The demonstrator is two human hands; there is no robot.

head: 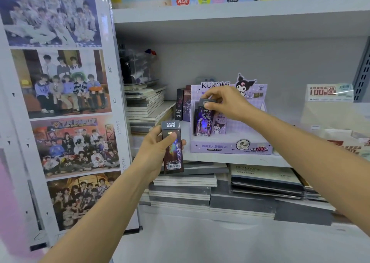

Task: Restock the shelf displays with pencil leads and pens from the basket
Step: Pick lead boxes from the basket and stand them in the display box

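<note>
A purple Kuromi display box point(230, 145) for pencil leads stands on the middle shelf. My right hand point(226, 102) pinches the top of a dark Ultraman lead pack point(204, 120) standing inside the box, beside a pale Kuromi pack point(219, 125). My left hand point(158, 150) grips another dark Ultraman lead pack point(173, 148) upright in front of the shelf edge, left of the box. Two more dark packs point(183, 104) stand on the shelf behind the box's left side. No basket is in view.
Stacked notebooks point(146, 106) lie at the shelf's left, and more stacks point(186, 190) fill the shelf below. A clear-fronted lead display point(330, 94) stands at the right. A poster panel point(60, 102) forms the left wall. The upper shelf point(240, 12) carries colourful boxes.
</note>
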